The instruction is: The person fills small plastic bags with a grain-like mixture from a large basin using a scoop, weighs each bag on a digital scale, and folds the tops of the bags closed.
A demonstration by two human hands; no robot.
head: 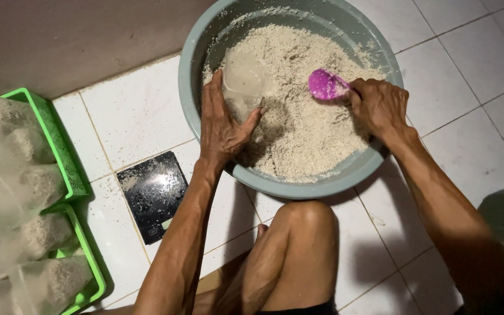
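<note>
Dim overhead light, soft shadows, blurred left edge.

Basin point(196, 49): grey-green plastic, smooth, semi-matt, inner wall showing dusty residue. Fill point(307, 125): pale, coarse, crumbly grain, looking dry and matt. Bag point(243, 79) in left hand point(220, 125): thin clear plastic film, hazing over with dust. Scoop point(325, 86) in right hand point(380, 105): magenta plastic, glossy, catching light. Scale point(153, 195): black top, glossy, reflecting, dusted with grains. Crates point(59, 151): bright green plastic, smooth. Filled bags point(24, 233): clear film, crinkling, shiny. Floor point(141, 116): white glazed tile, smooth, slightly shining. Wall point(59, 41): brown, matt.
</note>
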